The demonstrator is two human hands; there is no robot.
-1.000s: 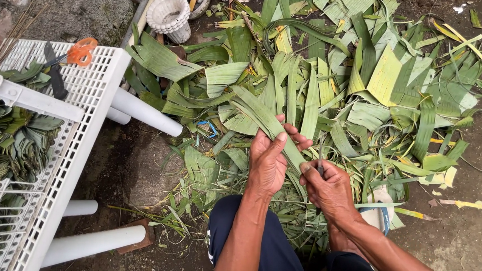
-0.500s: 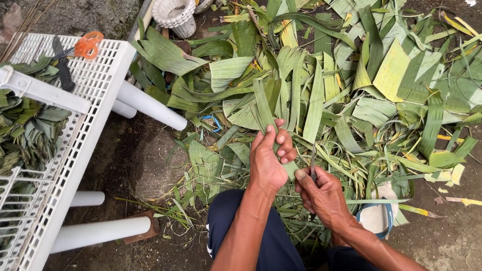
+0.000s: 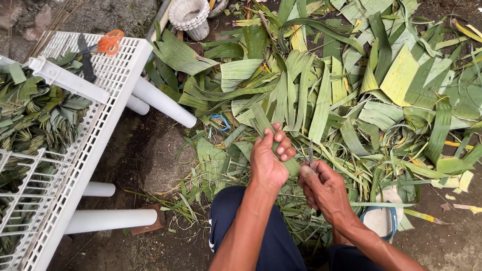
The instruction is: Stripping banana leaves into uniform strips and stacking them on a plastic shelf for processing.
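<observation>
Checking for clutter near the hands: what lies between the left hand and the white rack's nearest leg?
In the head view, between the left hand and the rack leg lie loose green leaves and a blue band on the ground.

Outdoor yard used for leaf craft work

Bare dirt ground [image 3: 140, 163] and rough stone [image 3: 17, 8] at far left; a heap of cut green palm leaves [image 3: 331, 91] spreads across the ground, and a white plastic rack [image 3: 96, 122] at left holds folded leaf pieces [image 3: 22, 113] and orange-handled scissors [image 3: 105, 43].
</observation>
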